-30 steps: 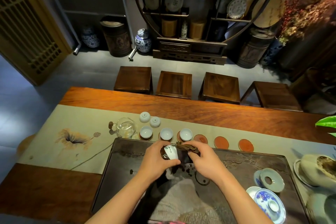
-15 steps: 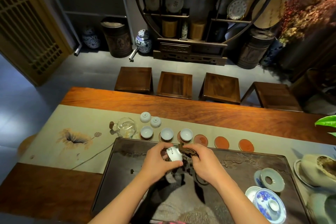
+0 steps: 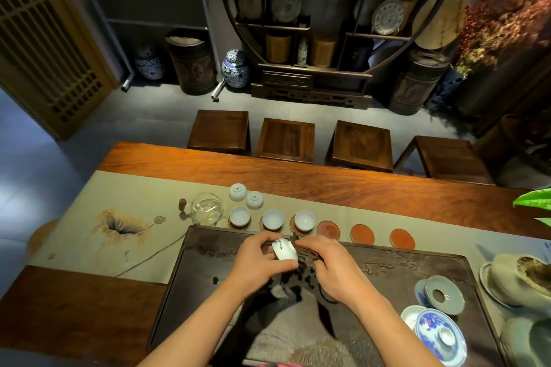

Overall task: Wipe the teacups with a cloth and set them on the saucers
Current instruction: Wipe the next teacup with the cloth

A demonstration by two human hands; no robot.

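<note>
Now the left hand (image 3: 258,262) grips a white teacup (image 3: 284,250) turned further onto its side than a moment ago, while the right hand (image 3: 328,265) pinches the dark cloth (image 3: 307,256) against its rim, both above the dark tea tray (image 3: 193,286). So the wiping looks nearly finished. Beyond, three cups (image 3: 272,217) already sit on saucers, three red saucers (image 3: 362,233) wait bare, and two upturned cups (image 3: 237,191) stand behind.
</note>
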